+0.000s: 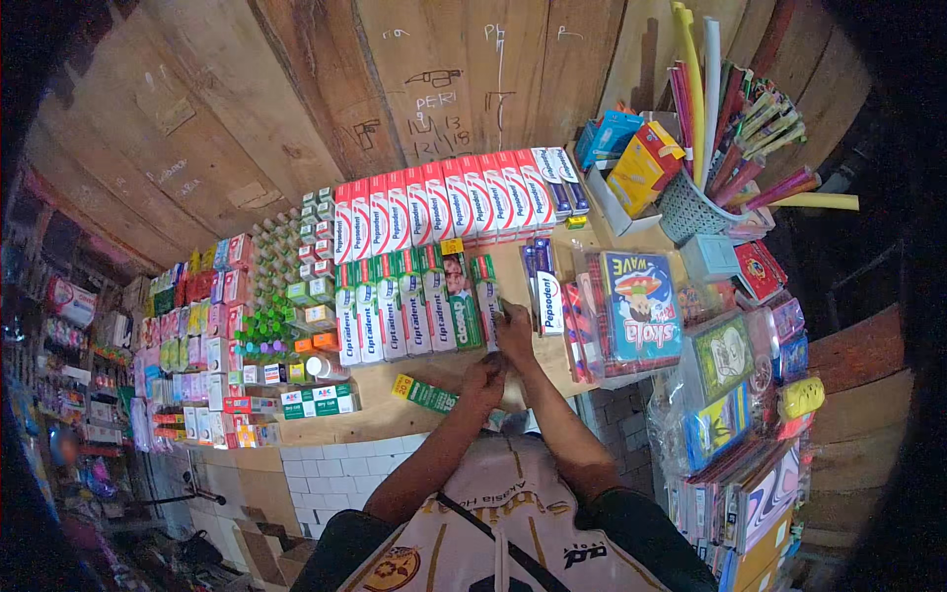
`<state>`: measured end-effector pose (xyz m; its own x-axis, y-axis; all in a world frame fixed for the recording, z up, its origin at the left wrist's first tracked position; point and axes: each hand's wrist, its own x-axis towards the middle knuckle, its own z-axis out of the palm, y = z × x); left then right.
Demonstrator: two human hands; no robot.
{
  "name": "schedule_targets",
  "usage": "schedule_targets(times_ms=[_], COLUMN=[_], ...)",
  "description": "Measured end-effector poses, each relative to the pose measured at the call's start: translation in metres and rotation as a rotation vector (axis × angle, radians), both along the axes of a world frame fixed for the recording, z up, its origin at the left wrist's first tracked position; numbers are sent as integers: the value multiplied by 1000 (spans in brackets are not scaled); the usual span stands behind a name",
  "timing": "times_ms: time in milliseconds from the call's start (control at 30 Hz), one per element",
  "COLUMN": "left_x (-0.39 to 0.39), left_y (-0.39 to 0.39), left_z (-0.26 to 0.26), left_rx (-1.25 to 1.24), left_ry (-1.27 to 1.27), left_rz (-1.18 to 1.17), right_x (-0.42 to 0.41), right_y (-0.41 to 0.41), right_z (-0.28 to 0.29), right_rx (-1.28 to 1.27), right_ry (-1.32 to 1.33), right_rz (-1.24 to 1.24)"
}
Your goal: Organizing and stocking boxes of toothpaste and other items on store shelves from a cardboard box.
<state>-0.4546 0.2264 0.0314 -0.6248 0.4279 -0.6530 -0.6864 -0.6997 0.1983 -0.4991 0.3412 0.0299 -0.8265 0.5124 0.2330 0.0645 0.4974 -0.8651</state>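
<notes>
My right hand is at the lower part of an upright-lying green and white toothpaste box, its fingers on the box's right edge. Just below, my left hand has its fingers curled near the box's lower end; whether it holds something is hidden. A green Closeup box lies left of that box, beside a row of Ciptadent boxes. Another green box with a yellow tag lies at the table's front edge, partly behind my left forearm. Red and white Pepsodent boxes stand in a row behind.
Small bottles and many packets stand to the left, with battery boxes at the front edge. A Pepsodent box and wrapped books lie to the right. A woven plastic basket of rolls stands at the back right, against a plank wall.
</notes>
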Motion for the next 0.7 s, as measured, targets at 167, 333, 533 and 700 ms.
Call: schedule_targets(times_ms=[167,333,533,700], left_x=[-11,-15,-19,-9], left_y=[-22,-6,-11,-15], left_z=[-63,-24,-2,34], left_rx=[-707,-190,119,32], left_ry=[795,242,-52,-4], left_rz=[-390,-83,130,76], right_x=[-14,-17,-21,-19], right_y=[-19,-6,-13,-14], right_z=[5,-15,3,3], right_rx=[-4,10,41,-39], right_ry=[62,22,-106,-156], right_rz=[32,35,46,18])
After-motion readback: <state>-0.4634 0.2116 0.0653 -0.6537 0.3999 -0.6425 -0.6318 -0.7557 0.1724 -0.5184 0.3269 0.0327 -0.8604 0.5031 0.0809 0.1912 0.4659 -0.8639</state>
